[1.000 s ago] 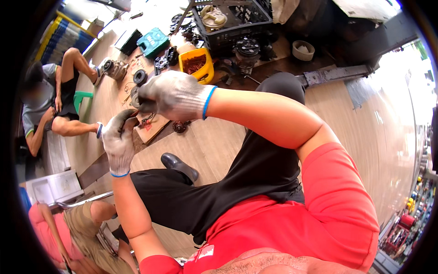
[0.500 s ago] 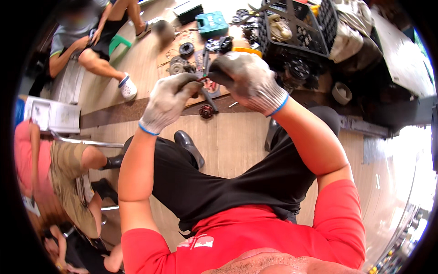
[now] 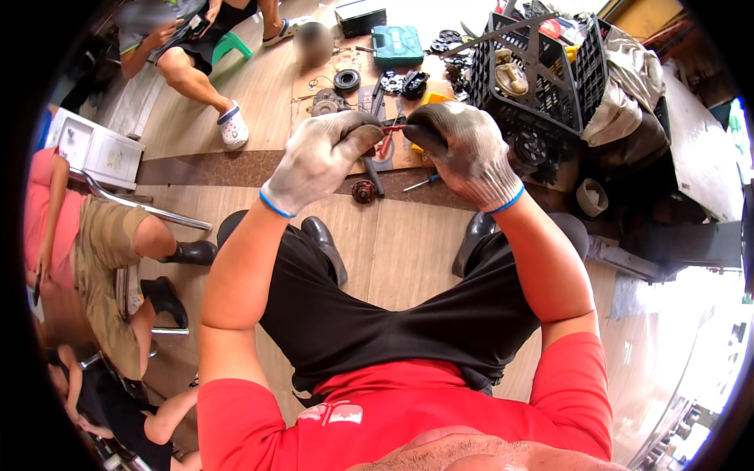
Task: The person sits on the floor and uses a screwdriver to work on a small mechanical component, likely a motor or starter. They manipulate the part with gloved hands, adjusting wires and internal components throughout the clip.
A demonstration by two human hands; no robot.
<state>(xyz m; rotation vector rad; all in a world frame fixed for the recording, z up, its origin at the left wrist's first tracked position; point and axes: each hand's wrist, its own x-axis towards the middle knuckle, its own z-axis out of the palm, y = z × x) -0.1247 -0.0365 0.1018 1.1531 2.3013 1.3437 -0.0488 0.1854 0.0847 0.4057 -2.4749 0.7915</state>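
Observation:
Both my hands wear whitish work gloves with blue cuffs and dark, dirty fingers, and are raised over a cardboard sheet [image 3: 309, 110] on the floor. My left hand [image 3: 314, 157] is closed in a pinch at one end of a thin red piece [image 3: 395, 127]. The other end goes into the pinched fingers of my right hand [image 3: 465, 149]. What kind of piece it is cannot be made out. Below the hands, a round reddish-brown part [image 3: 364, 191] lies beside a dark handle [image 3: 372, 177]. A screwdriver [image 3: 424, 183] with a blue handle rests near my right wrist.
Beyond my hands are a black ring [image 3: 346, 80], a teal tool case [image 3: 397, 45] and a black box [image 3: 361, 19]. A black plastic crate [image 3: 542, 86] stands at right, near a white bowl [image 3: 591, 197]. Other people sit at left, one wearing a white clog [image 3: 232, 128].
The view has shifted, so the surroundings appear farther right. My right hand has come slightly nearer to me, and the screwdriver shows more fully. Both hands keep their pinch.

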